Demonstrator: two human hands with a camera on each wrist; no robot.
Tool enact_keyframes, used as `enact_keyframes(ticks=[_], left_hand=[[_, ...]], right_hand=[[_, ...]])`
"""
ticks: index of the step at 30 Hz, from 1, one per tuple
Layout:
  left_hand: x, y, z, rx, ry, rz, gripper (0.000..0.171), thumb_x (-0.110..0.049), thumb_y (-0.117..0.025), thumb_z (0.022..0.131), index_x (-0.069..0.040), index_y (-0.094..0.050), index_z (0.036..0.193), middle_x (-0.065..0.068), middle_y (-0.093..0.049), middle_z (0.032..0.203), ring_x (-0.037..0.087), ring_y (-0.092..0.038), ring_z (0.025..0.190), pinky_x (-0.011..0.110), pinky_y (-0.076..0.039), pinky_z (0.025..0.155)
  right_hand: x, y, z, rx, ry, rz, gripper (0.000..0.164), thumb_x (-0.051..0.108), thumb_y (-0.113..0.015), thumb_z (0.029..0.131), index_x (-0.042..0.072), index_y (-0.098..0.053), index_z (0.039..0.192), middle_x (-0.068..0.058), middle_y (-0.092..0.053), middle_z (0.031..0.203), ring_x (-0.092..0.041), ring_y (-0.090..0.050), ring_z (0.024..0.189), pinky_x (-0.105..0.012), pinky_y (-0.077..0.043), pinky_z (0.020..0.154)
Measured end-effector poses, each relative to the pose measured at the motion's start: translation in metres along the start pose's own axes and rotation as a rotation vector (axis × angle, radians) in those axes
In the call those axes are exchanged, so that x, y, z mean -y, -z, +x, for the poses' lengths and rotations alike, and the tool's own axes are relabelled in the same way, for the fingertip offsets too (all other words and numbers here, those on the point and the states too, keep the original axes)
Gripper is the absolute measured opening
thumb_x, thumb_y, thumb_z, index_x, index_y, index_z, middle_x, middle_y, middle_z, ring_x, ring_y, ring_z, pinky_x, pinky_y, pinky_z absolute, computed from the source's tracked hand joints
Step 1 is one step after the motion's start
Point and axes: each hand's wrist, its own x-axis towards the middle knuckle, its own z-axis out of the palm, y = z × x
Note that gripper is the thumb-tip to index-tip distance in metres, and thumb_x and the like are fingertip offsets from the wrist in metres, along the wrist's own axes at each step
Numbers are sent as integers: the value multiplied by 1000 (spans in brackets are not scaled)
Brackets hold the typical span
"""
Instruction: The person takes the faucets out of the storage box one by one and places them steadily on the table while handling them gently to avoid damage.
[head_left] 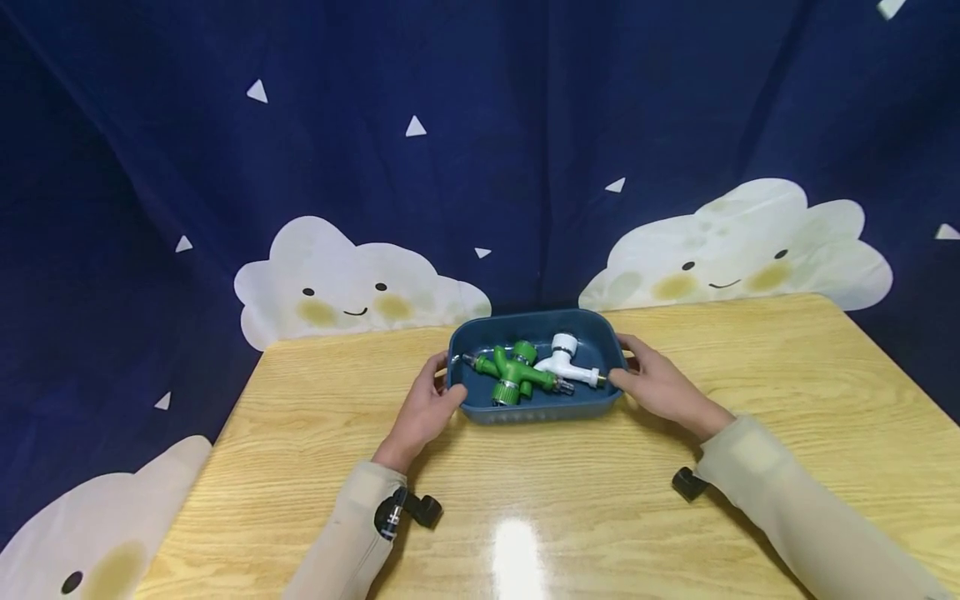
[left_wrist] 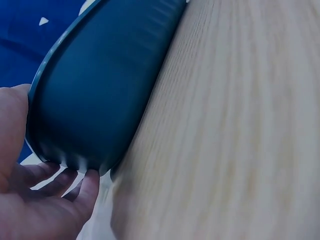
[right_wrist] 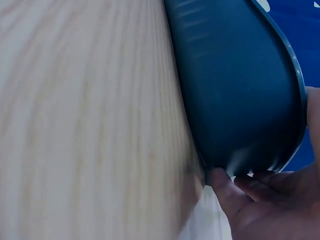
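Observation:
A dark blue plastic basin [head_left: 540, 413] stands near the table's far edge, and both hands hold it by its short ends. My left hand [head_left: 427, 410] grips the left end, its thumb at the rim; in the left wrist view its fingers curl against the end wall of the basin [left_wrist: 95, 85]. On the right end, my right hand [head_left: 660, 387] has its thumb over the rim and its fingers around the outside wall. Inside lie green plastic taps [head_left: 517, 373], overlapping each other, with a white tap [head_left: 562, 364] to their right.
The light wood table [head_left: 525, 492] carries the basin. Behind it hangs a dark blue curtain [head_left: 480, 167] with white triangles and smiling clouds, close along the far edge. A small black wrist device [head_left: 408, 507] sits on the left sleeve, another [head_left: 688, 483] by the right sleeve.

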Motion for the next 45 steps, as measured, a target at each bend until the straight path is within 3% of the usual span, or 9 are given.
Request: enact_keyframes(ticks=[5, 15, 24, 32, 41, 45], left_hand=[[0, 0, -5, 13, -6, 23, 67, -12, -56, 92, -8, -37, 156, 14, -51, 150, 28, -58, 122, 30, -47, 78], [3, 0, -13, 21, -5, 27, 68, -11, -57, 91, -9, -38, 156, 13, -52, 149, 27, -57, 119, 31, -47, 81], [2, -2, -20, 26, -10, 29, 68, -11, -57, 91, -8, -38, 156, 14, -53, 150, 29, -59, 127, 30, -50, 91], [2, 0, -33, 26, -15, 21, 66, -9, -58, 90, -8, -40, 154, 16, -55, 146, 29, -60, 122, 27, -50, 87], [3, 0, -47, 35, -9, 23, 67, -9, -58, 89, -8, -40, 153, 14, -54, 147, 29, -60, 126, 26, -51, 92], [4, 0, -51, 34, -20, 37, 65, -8, -59, 89, -7, -42, 151, 14, -54, 144, 29, -58, 124, 30, -49, 95]], right_hand=[[2, 0, -7, 11, 34, -17, 67, 23, -54, 102, 4, -28, 161, -25, -47, 157, -43, -57, 136, -43, -49, 98], [5, -1, -19, 26, 22, -41, 70, 21, -54, 101, 2, -25, 162, -25, -46, 157, -43, -58, 135, -45, -50, 99], [6, -3, -29, 17, 23, -35, 68, 19, -55, 101, 0, -27, 160, -27, -52, 151, -41, -62, 130, -34, -51, 86], [10, -6, -40, 18, 34, -31, 69, 16, -56, 99, 1, -27, 160, -26, -49, 153, -41, -62, 130, -34, -51, 88], [11, -9, -54, 43, 42, 3, 69, 13, -55, 99, -1, -25, 160, -26, -55, 147, -38, -64, 126, -29, -52, 81], [13, -10, -59, 40, 42, 0, 69, 12, -55, 99, -1, -25, 160, -26, -54, 148, -38, -64, 127, -28, -53, 84]])
